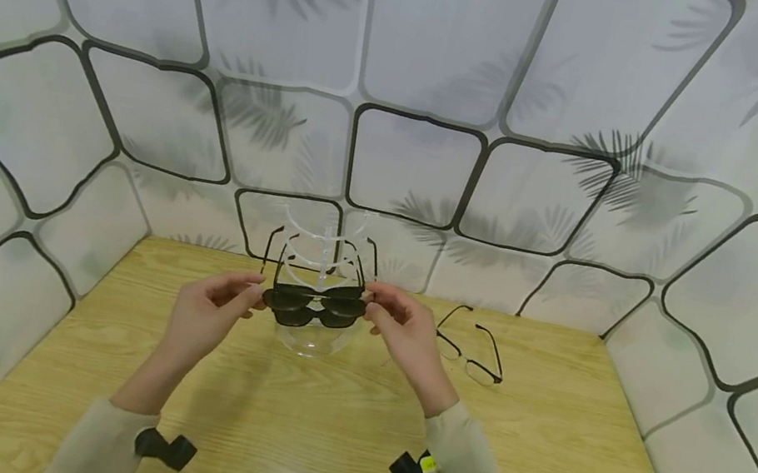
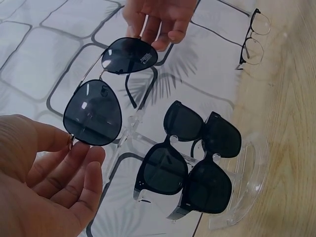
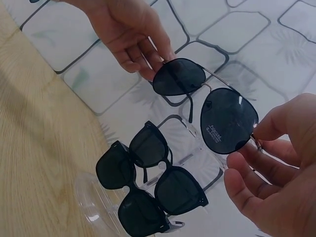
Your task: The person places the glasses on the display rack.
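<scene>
A pair of aviator sunglasses (image 2: 92, 112) with dark lenses and a thin metal double bridge is held level between both hands. My left hand (image 1: 201, 315) pinches it near one hinge with thumb and fingers. At the opposite hinge, my right hand (image 1: 409, 343) pinches it the same way. The temples point away from me, toward a clear plastic display stand (image 2: 259, 170). Below the aviators, two thick-framed black sunglasses sit on the stand, an upper pair (image 3: 180, 191) and a lower pair (image 3: 140, 212). In the head view the aviators overlap these pairs.
Half-rim eyeglasses (image 1: 493, 378) lie on the wooden table (image 1: 304, 443), right of the stand, with temples unfolded. Patterned panels (image 1: 414, 167) enclose the table at the back and both sides. The stand's upper clear arms (image 1: 325, 237) rise behind the hands.
</scene>
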{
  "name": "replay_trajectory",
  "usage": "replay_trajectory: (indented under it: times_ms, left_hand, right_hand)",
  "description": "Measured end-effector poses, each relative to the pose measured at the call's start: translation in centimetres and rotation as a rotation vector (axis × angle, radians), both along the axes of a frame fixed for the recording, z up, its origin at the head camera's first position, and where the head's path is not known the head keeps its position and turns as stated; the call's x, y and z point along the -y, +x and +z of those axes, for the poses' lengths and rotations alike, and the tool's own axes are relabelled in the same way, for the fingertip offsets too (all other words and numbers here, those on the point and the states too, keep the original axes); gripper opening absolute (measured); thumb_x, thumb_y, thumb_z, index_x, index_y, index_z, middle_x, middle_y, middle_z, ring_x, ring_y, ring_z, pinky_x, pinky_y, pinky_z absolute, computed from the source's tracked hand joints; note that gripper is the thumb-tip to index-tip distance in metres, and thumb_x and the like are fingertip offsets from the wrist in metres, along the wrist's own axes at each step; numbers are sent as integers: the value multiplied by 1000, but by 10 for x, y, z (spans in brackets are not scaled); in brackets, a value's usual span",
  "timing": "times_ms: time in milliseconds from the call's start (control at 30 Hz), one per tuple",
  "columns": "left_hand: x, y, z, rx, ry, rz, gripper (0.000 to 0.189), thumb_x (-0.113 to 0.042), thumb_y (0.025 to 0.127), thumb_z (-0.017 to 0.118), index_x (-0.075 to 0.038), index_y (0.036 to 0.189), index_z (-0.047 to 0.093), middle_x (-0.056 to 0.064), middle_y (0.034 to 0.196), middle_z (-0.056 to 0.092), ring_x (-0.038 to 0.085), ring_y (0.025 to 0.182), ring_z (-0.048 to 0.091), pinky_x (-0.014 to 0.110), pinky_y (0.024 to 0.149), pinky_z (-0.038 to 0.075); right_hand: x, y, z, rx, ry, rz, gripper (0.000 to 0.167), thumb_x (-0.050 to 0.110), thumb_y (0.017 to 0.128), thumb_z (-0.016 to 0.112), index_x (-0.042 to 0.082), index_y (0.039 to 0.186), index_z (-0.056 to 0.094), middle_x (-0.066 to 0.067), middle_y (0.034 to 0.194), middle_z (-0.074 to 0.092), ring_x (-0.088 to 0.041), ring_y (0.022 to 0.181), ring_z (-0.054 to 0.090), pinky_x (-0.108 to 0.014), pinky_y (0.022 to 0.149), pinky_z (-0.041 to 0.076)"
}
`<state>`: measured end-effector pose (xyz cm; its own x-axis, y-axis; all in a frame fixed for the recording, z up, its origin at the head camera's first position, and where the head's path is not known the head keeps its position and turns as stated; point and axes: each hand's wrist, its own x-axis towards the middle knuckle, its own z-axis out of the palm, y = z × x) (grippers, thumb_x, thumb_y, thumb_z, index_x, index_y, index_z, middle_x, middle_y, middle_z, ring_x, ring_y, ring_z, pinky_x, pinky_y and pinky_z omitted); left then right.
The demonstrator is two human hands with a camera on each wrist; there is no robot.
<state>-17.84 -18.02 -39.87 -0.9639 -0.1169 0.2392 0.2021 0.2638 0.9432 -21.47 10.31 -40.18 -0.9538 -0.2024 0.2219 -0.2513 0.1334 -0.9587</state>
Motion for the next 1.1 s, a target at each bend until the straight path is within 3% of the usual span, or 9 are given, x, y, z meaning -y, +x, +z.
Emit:
replay_trajectory:
  times_ms: [100, 233, 333, 433, 567, 667, 867, 1100]
  left_hand:
    - [0, -5, 0, 6, -4, -1, 25, -12, 102, 71, 3, 122, 75, 14, 93, 80, 0, 79, 73, 21, 72, 60]
    - [0, -11, -1, 11, -9, 2, 26, -11, 102, 70, 5, 122, 74, 14, 93, 80, 3, 79, 74, 24, 73, 61]
    - [0, -15, -1, 14, -12, 6, 26, -12, 102, 70, 4, 123, 75, 7, 91, 80, 2, 79, 74, 25, 74, 62]
    - [-1, -20, -3, 23, 4, 13, 27, -12, 102, 70, 4, 123, 74, -4, 87, 79, 2, 79, 74, 23, 73, 61]
    - [-3, -25, -6, 28, 30, 29, 25, -10, 102, 70, 4, 122, 75, -9, 82, 77, 3, 78, 74, 22, 72, 60]
    - [-5, -27, -6, 26, 45, 39, 24, -9, 102, 70, 4, 121, 75, -5, 83, 78, 1, 76, 73, 21, 71, 60]
    - [-7, -28, -6, 25, 42, 54, 25, -11, 103, 69, 3, 123, 75, 9, 90, 80, -1, 75, 72, 18, 70, 58]
    - [-9, -32, -7, 4, 39, 59, 23, -11, 103, 70, 2, 121, 76, 15, 92, 80, 1, 75, 73, 18, 69, 58]
  right_hand:
    - [0, -4, 0, 4, -2, -1, 33, 2, 102, 62, 2, 133, 70, -24, 120, 73, -14, 88, 69, -28, 74, 60]
    - [0, -10, 0, 18, 4, 3, 33, 4, 103, 62, 3, 135, 70, -24, 122, 72, -29, 95, 71, -27, 74, 59]
    - [0, -14, -1, 18, 1, 7, 33, 5, 103, 62, 4, 135, 70, -24, 123, 72, -33, 97, 70, -33, 75, 61]
    - [0, -19, -2, 14, -4, 0, 33, 5, 103, 62, 3, 134, 70, -24, 123, 72, -29, 94, 69, -37, 76, 61]
    - [1, -26, -5, 36, -24, -6, 34, 4, 102, 61, 3, 135, 70, -23, 124, 72, -33, 96, 68, -30, 73, 60]
    - [2, -30, -8, 61, -41, -9, 34, 5, 103, 60, 4, 136, 70, -22, 125, 72, -31, 96, 68, -27, 72, 58]
    - [6, -36, -12, 72, -58, -29, 34, 5, 103, 61, 6, 135, 70, -19, 123, 72, -13, 86, 67, -30, 73, 58]
    - [6, -40, -12, 78, -68, -54, 36, 3, 102, 61, 4, 137, 69, -24, 124, 72, -20, 88, 69, -26, 70, 57]
